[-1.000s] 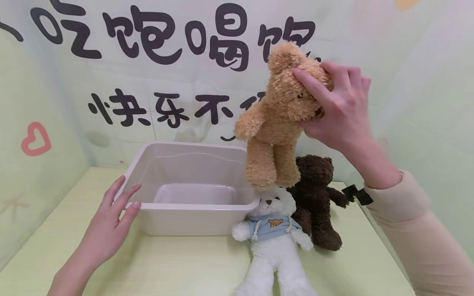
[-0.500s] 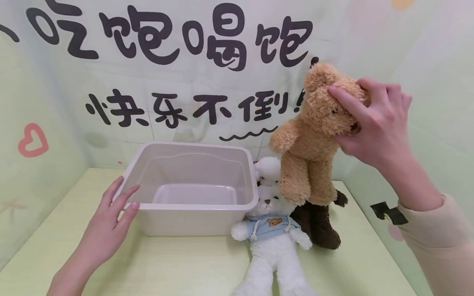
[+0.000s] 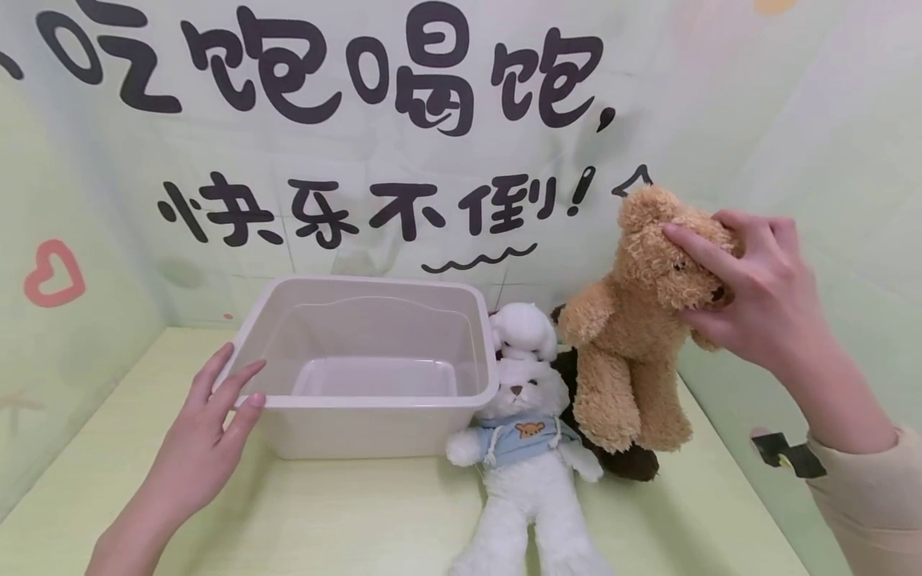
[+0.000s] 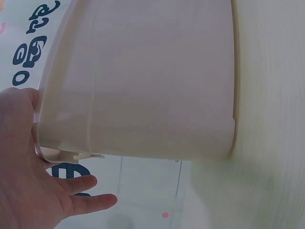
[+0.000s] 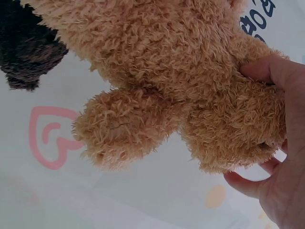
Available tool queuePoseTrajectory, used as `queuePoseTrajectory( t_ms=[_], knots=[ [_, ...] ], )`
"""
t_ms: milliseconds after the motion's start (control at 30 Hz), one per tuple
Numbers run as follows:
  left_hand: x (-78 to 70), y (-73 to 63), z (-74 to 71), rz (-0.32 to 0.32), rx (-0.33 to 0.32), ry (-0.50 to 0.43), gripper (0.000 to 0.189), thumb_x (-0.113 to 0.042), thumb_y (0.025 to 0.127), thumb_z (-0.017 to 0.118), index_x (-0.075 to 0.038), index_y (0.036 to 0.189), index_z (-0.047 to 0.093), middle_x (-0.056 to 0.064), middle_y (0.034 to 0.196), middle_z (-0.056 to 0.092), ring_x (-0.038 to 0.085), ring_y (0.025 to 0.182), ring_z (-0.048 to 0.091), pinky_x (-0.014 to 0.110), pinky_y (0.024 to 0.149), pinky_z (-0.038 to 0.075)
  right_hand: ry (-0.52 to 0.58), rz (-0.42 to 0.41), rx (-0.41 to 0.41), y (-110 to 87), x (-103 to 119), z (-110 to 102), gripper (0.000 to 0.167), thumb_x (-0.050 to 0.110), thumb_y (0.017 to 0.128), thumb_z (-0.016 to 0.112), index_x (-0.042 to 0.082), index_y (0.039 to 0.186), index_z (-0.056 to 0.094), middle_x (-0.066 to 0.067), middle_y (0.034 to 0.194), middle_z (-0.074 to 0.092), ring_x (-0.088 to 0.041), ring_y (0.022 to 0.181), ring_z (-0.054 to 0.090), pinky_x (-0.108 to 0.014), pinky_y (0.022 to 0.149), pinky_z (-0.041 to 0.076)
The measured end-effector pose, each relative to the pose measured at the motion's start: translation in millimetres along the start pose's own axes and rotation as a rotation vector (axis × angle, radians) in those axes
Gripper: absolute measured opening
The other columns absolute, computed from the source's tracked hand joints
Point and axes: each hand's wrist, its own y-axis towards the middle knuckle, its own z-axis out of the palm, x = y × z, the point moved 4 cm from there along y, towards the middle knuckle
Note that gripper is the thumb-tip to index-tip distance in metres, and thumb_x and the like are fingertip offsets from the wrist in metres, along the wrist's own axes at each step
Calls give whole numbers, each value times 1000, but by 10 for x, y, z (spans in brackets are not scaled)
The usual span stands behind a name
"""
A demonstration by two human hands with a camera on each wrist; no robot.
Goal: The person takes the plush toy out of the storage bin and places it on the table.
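Observation:
My right hand [image 3: 763, 280] grips the head of a light-brown teddy bear [image 3: 641, 320], which hangs upright at the right side in front of a dark-brown teddy bear [image 3: 634, 462], mostly hidden behind it. In the right wrist view the bear's curly fur [image 5: 167, 62] fills much of the picture, with my thumb and fingers around its head. My left hand [image 3: 205, 440] rests on the front-left corner of a pale plastic bin [image 3: 367, 432], one finger reaching over the rim. The left wrist view shows two straight fingers [image 4: 93, 202] beside the bin's outer wall [image 4: 152, 86].
Beside the bin a white teddy bear in a blue hoodie [image 3: 529, 448] lies on the light wooden table [image 3: 346, 520]. Behind its head sits another white plush toy [image 3: 524, 330]. A printed cloth backdrop [image 3: 432, 152] stands at the back and sides.
The light-brown bear, held by my right hand, has moved right and down, away from the bin and over the dark-brown bear. My left hand has stayed on the bin's rim.

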Motion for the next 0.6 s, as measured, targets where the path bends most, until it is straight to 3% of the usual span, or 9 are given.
queuePoseTrajectory(
  t_ms=[267, 433, 600],
  knots=[
    [7, 8, 9, 0, -6, -13, 44, -20, 109, 49, -3, 150, 49, 18, 168, 14, 66, 121, 46, 80, 80, 38, 10, -29, 23, -303, 38, -11, 56, 49, 88, 53, 14, 130, 67, -41, 115, 54, -58, 88, 46, -65, 66, 38],
    [9, 11, 14, 1, -7, -15, 43, -20, 109, 49, -3, 149, 50, 19, 168, 15, 65, 120, 47, 79, 80, 39, 23, -18, 58, -496, 77, -22, 58, 53, 91, 51, 15, 131, 67, -40, 115, 54, -56, 85, 46, -63, 71, 35],
    [16, 11, 13, -4, -9, -11, 43, -20, 109, 49, -4, 149, 50, 18, 168, 14, 65, 119, 47, 78, 79, 40, 2, 11, 127, -688, 125, -4, 64, 62, 93, 49, 19, 138, 64, -37, 118, 54, -56, 86, 48, -64, 65, 43]
  ],
)
